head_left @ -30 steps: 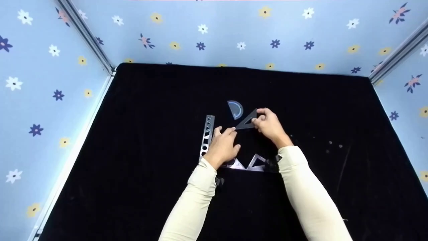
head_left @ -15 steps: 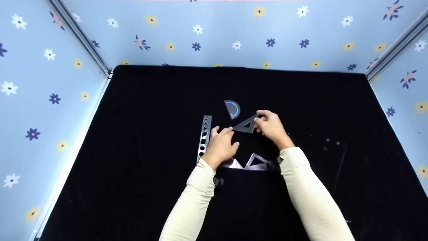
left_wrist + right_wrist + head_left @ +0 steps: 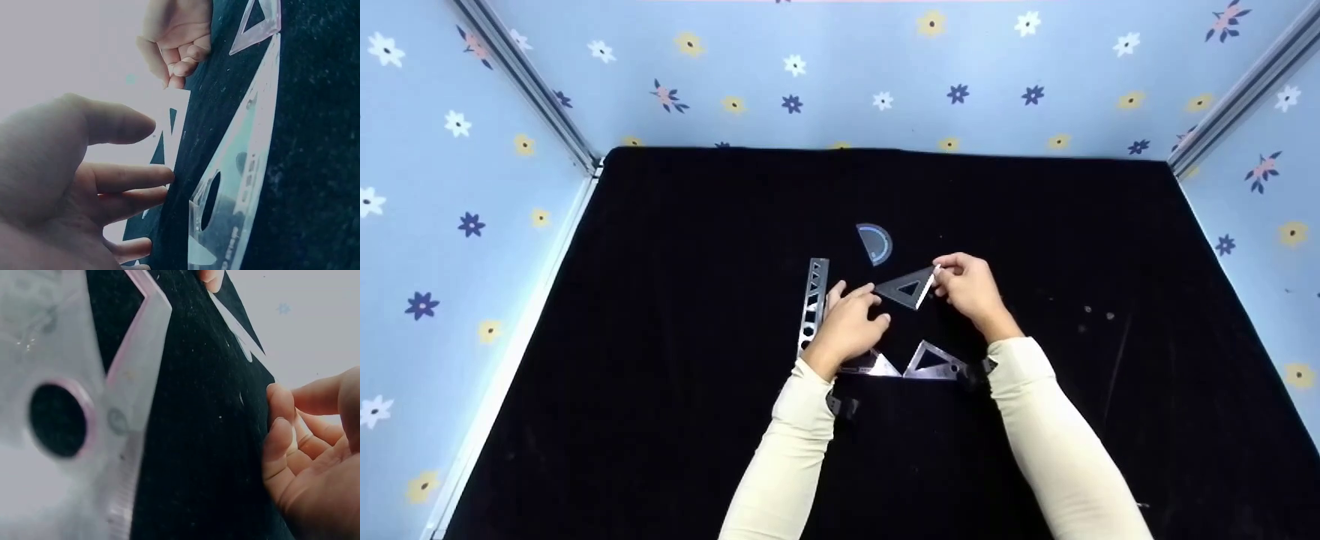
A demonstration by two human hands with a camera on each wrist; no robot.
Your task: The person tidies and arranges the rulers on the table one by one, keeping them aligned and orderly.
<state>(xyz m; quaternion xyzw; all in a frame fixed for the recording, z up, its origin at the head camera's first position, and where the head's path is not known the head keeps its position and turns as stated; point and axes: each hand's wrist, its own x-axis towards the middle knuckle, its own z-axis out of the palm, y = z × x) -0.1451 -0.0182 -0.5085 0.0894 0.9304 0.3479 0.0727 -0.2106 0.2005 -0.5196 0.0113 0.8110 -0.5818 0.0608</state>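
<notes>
- Here, the right hand, just right of the frame's centre in the head view, pinches the short edge of a clear plastic set-square triangle with a triangular cut-out between curled fingers and thumb, tilting it so that edge catches the light.
- The left hand, left of centre, has its fingers fairly straight and spread; its fingertips reach the triangle's pointed left corner, though whether they actually grip it cannot be told.
- The triangle sits mid-frame over the black cloth-covered table, below a small clear blue-edged semicircular protractor.
- A long clear stencil ruler with cut-out shapes lies just left of the left hand; two more clear triangles lie near the wrists.
- The left wrist view adds the open palm and spread fingers close up, with the other hand's curled fingers at upper centre.
- The right wrist view shows bent fingers at the right edge against the triangle's dark face, plus a blurred triangle at left.
</notes>
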